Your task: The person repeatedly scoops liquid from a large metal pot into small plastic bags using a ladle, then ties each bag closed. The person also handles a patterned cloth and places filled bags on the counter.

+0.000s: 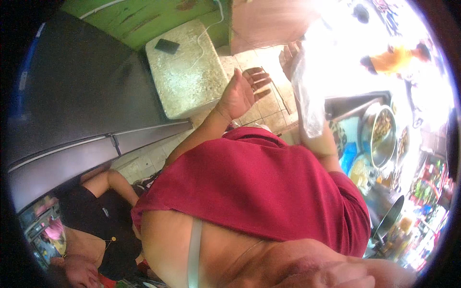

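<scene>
My left hand (pixel 246 88) is held out palm up over the tiled floor, its fingers apart and nothing in it. To its right is my right hand (pixel 289 57), its fingers loosely bent, against the glare. A clear plastic bag (pixel 311 100) lies along that hand and forearm. Glare hides where the bag's upper end goes, so whether the fingers grip it cannot be told. Beyond my left hand stands a pale, speckled block-like stand (pixel 187 79) with a dark phone (pixel 167 46) on top.
A white cable (pixel 201 43) runs onto the stand. At left is a large dark refrigerator (pixel 90 90). A person in a black top (pixel 108 212) is close at lower left. On the right are a metal bowl of food pieces (pixel 382 133) and a dark pan (pixel 389 212). Another person in orange (pixel 392 59) is farther off.
</scene>
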A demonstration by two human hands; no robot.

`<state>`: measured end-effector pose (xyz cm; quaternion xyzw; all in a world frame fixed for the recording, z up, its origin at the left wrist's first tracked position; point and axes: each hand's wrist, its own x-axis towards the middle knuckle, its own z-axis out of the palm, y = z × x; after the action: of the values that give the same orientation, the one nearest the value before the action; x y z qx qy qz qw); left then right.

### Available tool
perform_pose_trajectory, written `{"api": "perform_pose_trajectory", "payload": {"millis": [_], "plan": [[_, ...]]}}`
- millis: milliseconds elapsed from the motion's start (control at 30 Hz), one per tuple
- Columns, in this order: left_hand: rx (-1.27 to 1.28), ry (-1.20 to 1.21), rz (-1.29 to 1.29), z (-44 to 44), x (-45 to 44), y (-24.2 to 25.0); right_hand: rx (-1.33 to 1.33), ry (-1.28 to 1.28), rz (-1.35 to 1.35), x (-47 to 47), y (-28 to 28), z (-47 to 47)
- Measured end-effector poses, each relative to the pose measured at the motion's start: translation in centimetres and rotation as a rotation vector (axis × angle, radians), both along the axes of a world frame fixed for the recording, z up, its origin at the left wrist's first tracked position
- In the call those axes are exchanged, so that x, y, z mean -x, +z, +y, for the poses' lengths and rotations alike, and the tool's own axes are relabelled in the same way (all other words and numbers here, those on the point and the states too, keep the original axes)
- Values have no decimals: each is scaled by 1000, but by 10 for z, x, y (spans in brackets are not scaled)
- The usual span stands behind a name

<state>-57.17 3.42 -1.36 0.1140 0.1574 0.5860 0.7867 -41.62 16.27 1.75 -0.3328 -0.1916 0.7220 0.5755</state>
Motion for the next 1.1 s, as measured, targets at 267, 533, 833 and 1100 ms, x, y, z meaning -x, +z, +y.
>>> {"api": "perform_pose_trajectory", "payload": {"millis": [267, 533, 833, 1100], "plan": [[-282, 437, 947, -3, 30, 15, -102, 66, -44, 94, -32, 51], [282, 701, 303, 31, 85, -24, 191, 351, -303, 139, -102, 114], [236, 890, 638, 15, 96, -68, -625, 1024, -528, 167, -63, 47], [302, 820, -515, -65, 90, -135, 370, 1259, -123, 148, -184, 13]]}}
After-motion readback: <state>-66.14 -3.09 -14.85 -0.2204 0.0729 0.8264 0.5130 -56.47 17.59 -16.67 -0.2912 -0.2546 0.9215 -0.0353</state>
